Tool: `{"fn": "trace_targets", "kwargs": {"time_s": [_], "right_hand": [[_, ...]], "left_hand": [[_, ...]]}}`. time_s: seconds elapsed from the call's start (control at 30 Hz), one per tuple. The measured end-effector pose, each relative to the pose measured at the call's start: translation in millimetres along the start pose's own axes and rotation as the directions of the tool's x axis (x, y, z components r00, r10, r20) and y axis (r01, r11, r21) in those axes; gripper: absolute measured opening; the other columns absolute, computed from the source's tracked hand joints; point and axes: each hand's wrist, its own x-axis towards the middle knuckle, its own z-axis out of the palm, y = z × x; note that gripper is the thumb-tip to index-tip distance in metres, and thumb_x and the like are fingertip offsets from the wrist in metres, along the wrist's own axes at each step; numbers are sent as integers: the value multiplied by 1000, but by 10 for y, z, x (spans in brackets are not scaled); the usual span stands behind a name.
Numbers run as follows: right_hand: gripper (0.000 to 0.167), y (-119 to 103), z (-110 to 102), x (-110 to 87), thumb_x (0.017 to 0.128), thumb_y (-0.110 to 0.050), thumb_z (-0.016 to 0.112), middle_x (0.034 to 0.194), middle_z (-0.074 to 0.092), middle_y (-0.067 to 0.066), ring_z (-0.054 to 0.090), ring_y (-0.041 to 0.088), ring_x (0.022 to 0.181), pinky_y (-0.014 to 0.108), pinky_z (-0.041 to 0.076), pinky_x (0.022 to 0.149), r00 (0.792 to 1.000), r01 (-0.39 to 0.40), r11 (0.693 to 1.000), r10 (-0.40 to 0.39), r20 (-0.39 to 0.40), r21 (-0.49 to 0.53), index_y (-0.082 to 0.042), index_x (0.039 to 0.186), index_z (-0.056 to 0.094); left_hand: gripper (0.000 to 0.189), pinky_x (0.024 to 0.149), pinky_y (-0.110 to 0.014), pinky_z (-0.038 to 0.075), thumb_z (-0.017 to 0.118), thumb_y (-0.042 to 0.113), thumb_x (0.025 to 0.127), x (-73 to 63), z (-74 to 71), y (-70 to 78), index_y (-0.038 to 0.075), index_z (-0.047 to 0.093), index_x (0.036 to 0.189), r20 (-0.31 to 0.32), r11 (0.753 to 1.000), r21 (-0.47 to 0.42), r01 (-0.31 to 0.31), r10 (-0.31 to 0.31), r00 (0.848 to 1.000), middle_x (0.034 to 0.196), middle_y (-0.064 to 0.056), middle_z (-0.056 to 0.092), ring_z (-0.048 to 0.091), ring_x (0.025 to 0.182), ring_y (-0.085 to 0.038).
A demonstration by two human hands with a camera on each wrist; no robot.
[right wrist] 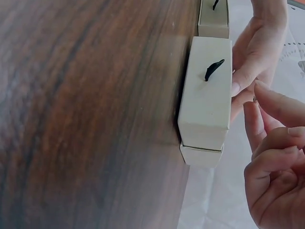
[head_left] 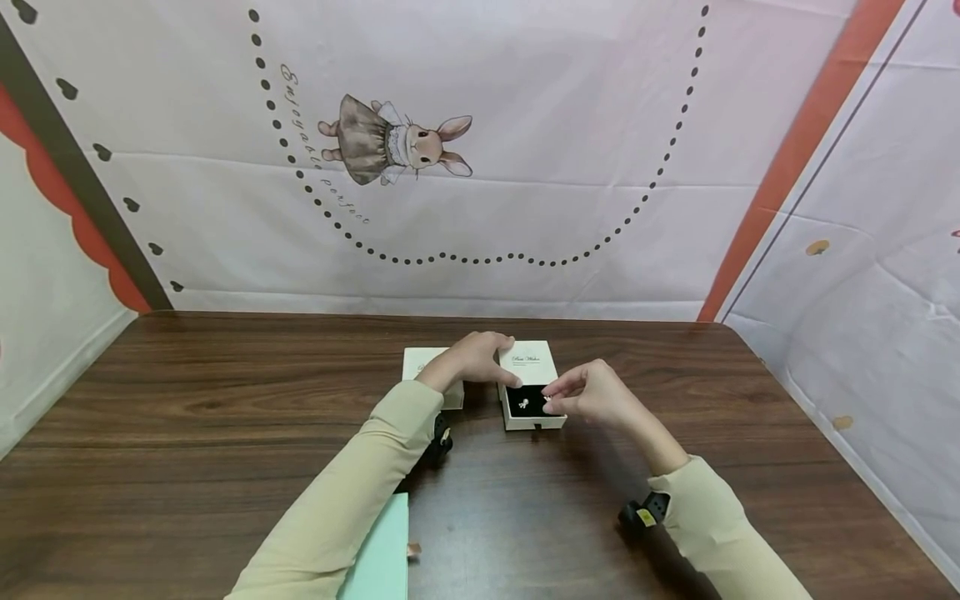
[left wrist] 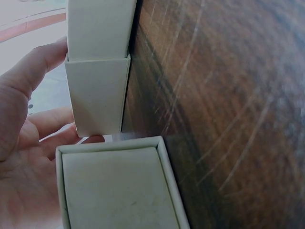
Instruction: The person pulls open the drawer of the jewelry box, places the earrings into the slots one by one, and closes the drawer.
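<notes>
A cream drawer-style jewellery box [head_left: 531, 360] lies on the wooden table [head_left: 225, 417], its drawer [head_left: 534, 421] slid out toward me. A small silver piece [head_left: 523, 404] lies on the drawer's black lining. My left hand [head_left: 491, 358] grips the box's sleeve, fingers over the top and thumb on its near side. My right hand [head_left: 552, 397] hovers at the drawer's right edge, thumb and forefinger pinching a tiny silver piece. The right wrist view shows the box [right wrist: 207, 109] with its black pull tab [right wrist: 214, 69], my left thumb [right wrist: 244, 76] against it and my curled right fingers [right wrist: 279, 155] beside it.
A second cream box [head_left: 418, 364] sits left of the first, partly under my left wrist; it also fills the lower left wrist view as a box [left wrist: 119, 191] below the drawer box [left wrist: 97, 95]. A mint-green flat item [head_left: 382, 558] lies at the near edge. Printed fabric walls surround the table.
</notes>
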Motion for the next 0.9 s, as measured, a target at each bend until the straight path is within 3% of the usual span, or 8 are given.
{"fn": "trace_targets", "kwargs": {"time_s": [0.47, 0.9], "right_hand": [[22, 95, 25, 82, 73, -16, 76, 73, 69, 5, 39, 6, 43, 21, 33, 38, 998, -38, 995, 42, -40, 87, -2, 90, 72], [20, 117, 62, 138, 72, -15, 77, 70, 68, 3, 39, 5, 44, 20, 33, 38, 996, -63, 994, 68, -54, 90, -3, 87, 73]], "left_hand": [[78, 104, -34, 31, 75, 34, 74, 1, 6, -15, 7, 40, 138, -7, 1000, 0, -14, 14, 1000, 141, -5, 40, 35, 129, -22], [77, 104, -33, 31, 75, 35, 74, -9, -4, 0, 7, 40, 137, -11, 1000, 17, -16, 16, 1000, 140, -5, 41, 36, 129, -21]]}}
